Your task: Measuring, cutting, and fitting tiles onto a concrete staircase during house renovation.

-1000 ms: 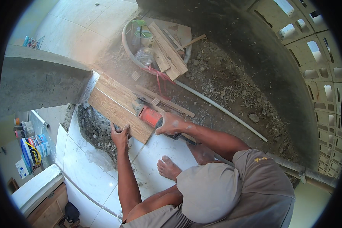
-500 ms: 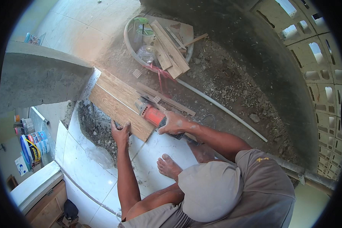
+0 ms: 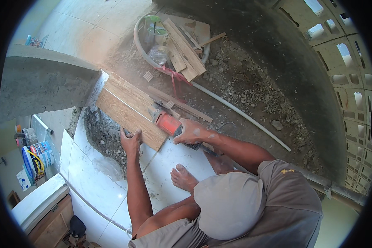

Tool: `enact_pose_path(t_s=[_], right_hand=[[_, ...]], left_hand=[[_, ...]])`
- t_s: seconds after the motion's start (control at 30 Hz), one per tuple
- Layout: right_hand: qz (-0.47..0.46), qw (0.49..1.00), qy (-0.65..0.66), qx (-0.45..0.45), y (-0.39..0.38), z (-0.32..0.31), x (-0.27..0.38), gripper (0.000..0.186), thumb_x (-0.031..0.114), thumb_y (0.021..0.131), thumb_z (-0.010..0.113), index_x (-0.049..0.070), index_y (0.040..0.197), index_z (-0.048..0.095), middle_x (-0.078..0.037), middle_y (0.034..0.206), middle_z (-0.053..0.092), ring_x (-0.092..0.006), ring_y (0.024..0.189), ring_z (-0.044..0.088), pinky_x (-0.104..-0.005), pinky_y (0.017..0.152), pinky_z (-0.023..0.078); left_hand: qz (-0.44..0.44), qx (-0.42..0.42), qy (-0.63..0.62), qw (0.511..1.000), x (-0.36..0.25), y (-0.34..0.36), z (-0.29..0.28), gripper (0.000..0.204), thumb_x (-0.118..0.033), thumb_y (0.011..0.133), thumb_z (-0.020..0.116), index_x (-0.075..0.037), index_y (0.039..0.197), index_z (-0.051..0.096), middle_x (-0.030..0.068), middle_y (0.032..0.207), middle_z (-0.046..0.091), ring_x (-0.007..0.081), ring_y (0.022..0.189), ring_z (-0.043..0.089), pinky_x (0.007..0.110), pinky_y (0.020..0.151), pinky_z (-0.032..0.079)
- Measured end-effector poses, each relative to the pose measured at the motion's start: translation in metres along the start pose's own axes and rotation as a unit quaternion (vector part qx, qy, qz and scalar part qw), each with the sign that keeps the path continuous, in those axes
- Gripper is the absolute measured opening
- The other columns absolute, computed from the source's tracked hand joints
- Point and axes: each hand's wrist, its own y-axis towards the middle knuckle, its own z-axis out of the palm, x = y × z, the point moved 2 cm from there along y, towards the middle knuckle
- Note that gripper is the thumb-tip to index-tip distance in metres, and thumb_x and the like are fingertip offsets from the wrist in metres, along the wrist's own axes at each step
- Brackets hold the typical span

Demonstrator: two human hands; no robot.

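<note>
Room to pass lies between left forearm (image 3: 137,190) and foot (image 3: 183,179), but a concrete wall (image 3: 45,89) blocks passage beyond the planks (image 3: 130,119).

Two hands (image 3: 131,143) are showing, with one red power tool (image 3: 168,123).
Beyond the right fingers (image 3: 181,137), one round tub (image 3: 136,39) and one long white pipe (image 3: 242,115) are lying; left of the left fingers (image 3: 137,134), one crumpled clear plastic bag (image 3: 110,168) is resting and, farther out, one blue-and-white bucket (image 3: 43,157) is sitting.

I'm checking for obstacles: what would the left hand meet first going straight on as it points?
The wood-grained board, most likely: the left hand is at its near edge, though contact is unclear.
</note>
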Motion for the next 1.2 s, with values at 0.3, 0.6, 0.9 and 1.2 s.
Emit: enact_pose_path(t_s=[0.3,0.6,0.9,1.2], right_hand=[[-0.007,1.0,-0.023,-0.008,0.001,0.003,-0.007,0.08,0.039,0.063,0.084,-0.013,0.119,0.06,-0.03,0.104,0.071,-0.0379,0.098,0.072,-0.0414,0.087,0.056],[0.001,1.0,-0.024,-0.009,-0.003,0.006,-0.013,0.071,0.042,0.065,0.084,-0.004,0.114,0.062,-0.025,0.105,0.07,-0.0359,0.099,0.07,-0.0411,0.088,0.053],[0.009,0.999,-0.029,-0.013,-0.009,0.005,-0.011,0.082,0.039,0.062,0.084,-0.011,0.122,0.059,-0.031,0.107,0.07,-0.0388,0.101,0.071,-0.0421,0.089,0.055],[0.009,0.999,-0.036,-0.021,-0.011,0.009,-0.019,0.069,0.042,0.065,0.085,-0.003,0.113,0.063,-0.025,0.104,0.071,-0.0364,0.098,0.07,-0.0419,0.087,0.054]], left_hand=[[0.007,-0.003,0.016,1.0,0.002,0.001,0.0,0.092,-0.005,0.083,0.081,-0.003,0.159,0.03,0.0014,0.083,0.061,0.0096,0.068,0.058,0.026,0.06,0.05],[0.002,-0.01,0.012,1.0,0.005,0.003,0.001,0.093,-0.004,0.082,0.081,-0.001,0.158,0.029,-0.0008,0.078,0.057,0.0086,0.065,0.054,0.025,0.057,0.048],[-0.008,-0.008,0.034,0.999,0.004,0.003,-0.001,0.091,-0.004,0.083,0.081,-0.003,0.158,0.03,0.0039,0.087,0.064,0.0111,0.072,0.06,0.026,0.064,0.052],[-0.009,-0.014,0.024,1.0,0.0,0.001,0.002,0.092,-0.005,0.081,0.082,-0.002,0.157,0.031,0.0046,0.089,0.063,0.0122,0.073,0.059,0.026,0.064,0.051]])
